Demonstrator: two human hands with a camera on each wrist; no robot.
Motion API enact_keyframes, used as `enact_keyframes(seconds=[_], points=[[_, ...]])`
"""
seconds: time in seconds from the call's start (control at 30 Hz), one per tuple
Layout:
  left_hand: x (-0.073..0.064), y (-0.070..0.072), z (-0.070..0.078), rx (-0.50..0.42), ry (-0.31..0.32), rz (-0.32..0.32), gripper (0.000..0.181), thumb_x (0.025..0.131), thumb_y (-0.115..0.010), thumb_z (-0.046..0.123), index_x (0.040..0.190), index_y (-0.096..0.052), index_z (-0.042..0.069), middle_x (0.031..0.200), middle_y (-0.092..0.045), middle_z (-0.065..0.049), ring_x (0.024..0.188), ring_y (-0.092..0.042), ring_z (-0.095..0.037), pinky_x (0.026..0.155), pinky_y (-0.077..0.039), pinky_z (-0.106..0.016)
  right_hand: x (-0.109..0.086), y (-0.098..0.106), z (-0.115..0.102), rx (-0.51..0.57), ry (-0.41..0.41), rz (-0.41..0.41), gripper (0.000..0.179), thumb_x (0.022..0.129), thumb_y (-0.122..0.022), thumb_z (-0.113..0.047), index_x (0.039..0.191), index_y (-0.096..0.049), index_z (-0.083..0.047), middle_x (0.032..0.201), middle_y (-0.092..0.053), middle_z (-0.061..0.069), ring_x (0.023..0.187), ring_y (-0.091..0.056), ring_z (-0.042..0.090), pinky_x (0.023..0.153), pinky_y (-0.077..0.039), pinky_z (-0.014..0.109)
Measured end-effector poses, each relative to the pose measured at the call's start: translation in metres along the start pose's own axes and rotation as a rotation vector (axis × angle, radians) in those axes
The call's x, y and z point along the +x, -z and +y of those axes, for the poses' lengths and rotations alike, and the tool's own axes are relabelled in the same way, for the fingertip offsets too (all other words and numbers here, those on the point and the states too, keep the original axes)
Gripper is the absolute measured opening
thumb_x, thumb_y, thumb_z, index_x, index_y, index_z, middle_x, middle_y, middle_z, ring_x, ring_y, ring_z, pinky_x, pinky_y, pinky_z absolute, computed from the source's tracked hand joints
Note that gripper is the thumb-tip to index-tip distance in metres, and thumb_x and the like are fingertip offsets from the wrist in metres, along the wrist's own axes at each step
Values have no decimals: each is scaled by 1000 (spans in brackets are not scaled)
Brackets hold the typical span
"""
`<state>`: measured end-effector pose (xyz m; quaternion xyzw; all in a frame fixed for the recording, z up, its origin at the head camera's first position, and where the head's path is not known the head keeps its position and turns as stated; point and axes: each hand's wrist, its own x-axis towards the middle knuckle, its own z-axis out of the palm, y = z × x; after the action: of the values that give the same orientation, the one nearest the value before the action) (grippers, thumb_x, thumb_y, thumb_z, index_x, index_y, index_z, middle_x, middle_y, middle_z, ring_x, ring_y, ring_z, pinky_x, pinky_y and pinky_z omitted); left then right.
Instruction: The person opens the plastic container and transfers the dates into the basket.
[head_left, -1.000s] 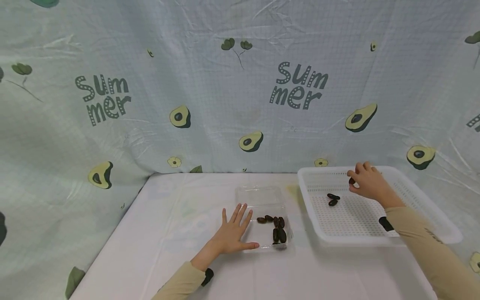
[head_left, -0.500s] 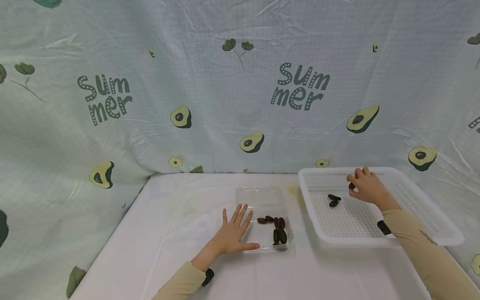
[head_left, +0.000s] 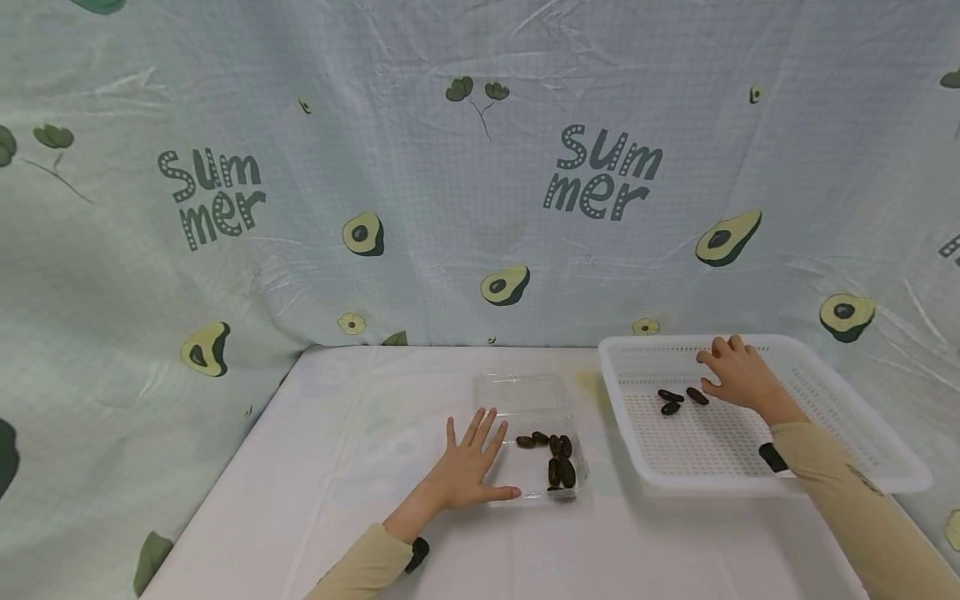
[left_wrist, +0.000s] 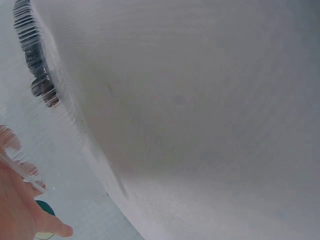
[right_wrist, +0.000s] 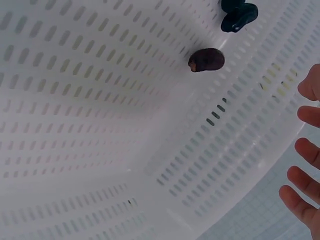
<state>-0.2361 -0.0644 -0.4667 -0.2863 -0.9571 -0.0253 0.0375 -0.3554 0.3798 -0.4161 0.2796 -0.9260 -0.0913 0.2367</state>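
My right hand (head_left: 742,377) hovers over the white perforated basket (head_left: 637,458), fingers spread apart with nothing between them. Just below its fingertips, a dark reddish-brown oval fruit with a tan tip (right_wrist: 207,60) lies on the basket floor, date-like in shape. Two darker oval fruits (head_left: 670,402) lie close beside it. My left hand (head_left: 463,472), fingers stretched wide, rests at the left side of an open clear plastic box (head_left: 525,493). Several dark oval fruits (head_left: 561,471) lie along the right and back of that box.
The box's clear lid (head_left: 519,392) lies folded back on the white table (head_left: 330,467). Behind the table hangs a pale curtain (head_left: 420,167) with printed avocados and lettering. The basket's raised rim stands to the right of the box, with a gap of table between them.
My right hand has lowered slightly and let go of the fruit it was pinching, which now lies in the basket by the other two. My left hand has stayed in place.
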Motion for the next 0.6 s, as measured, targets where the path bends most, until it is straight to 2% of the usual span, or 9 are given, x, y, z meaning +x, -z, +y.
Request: enact_keyframes(seconds=[0.17, 0.4, 0.6], points=[[0, -1, 0, 8, -1, 2, 96, 77, -40, 71, 144, -14, 7, 150, -9, -17, 138, -9, -35, 95, -14, -69, -1, 2, -3, 16, 16, 30, 28, 68, -73, -18, 88, -56, -8, 80, -46, 12, 71, -40, 29, 53, -33, 39], [1, -2, -1, 2, -7, 4, 97, 77, -39, 72, 144, -16, 7, 150, -9, -18, 138, -9, -35, 96, -13, -69, 0, 10, -11, 37, 33, 71, 27, 66, -74, -17, 85, -57, -9, 79, -47, 10, 72, -40, 28, 54, -34, 38], [0, -3, -1, -5, -9, 8, 97, 77, -39, 72, 144, -15, 7, 150, -9, -18, 138, -9, -35, 96, -13, -69, 5, 26, -24, 76, 99, 120, 27, 66, -74, -16, 88, -60, -10, 81, -48, 8, 74, -42, 27, 55, -36, 37]])
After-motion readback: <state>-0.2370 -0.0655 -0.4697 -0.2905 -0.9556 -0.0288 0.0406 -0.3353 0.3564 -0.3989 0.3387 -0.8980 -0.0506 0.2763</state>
